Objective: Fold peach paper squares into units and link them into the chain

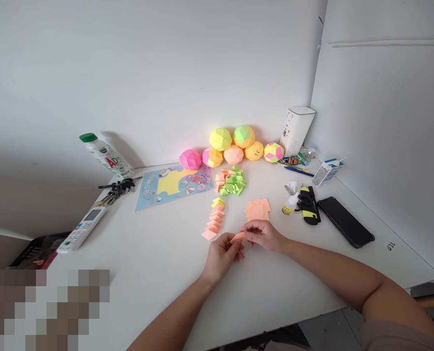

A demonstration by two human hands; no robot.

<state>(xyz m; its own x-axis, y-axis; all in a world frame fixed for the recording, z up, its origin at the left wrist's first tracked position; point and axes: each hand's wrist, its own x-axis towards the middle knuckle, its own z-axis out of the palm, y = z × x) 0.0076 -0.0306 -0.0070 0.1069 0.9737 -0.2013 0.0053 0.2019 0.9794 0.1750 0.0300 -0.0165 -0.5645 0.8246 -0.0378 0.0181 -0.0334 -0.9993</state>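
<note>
Between my two hands is a small piece of folded peach paper (238, 237). My left hand (222, 256) pinches its left end, fingers closed. My right hand (262, 235) grips the other end between thumb and fingers, which hide part of it. Just beyond my right hand lies a loose pile of flat peach paper squares (256, 210). A slanting row of folded peach pieces (213, 223), with yellow at its far end, lies beyond my left hand. Farther back sits a heap of folded green pieces (234, 183) with peach ones at its left.
Several faceted paper balls (220, 139) are stacked against the wall. A picture board (149, 192), bottle (107, 155), keys (120, 187) and remote control (82, 228) occupy the left. At right are a glue bottle (290, 204), yellow-black cutter (309, 209), phone (346, 222) and drink carton (327, 172).
</note>
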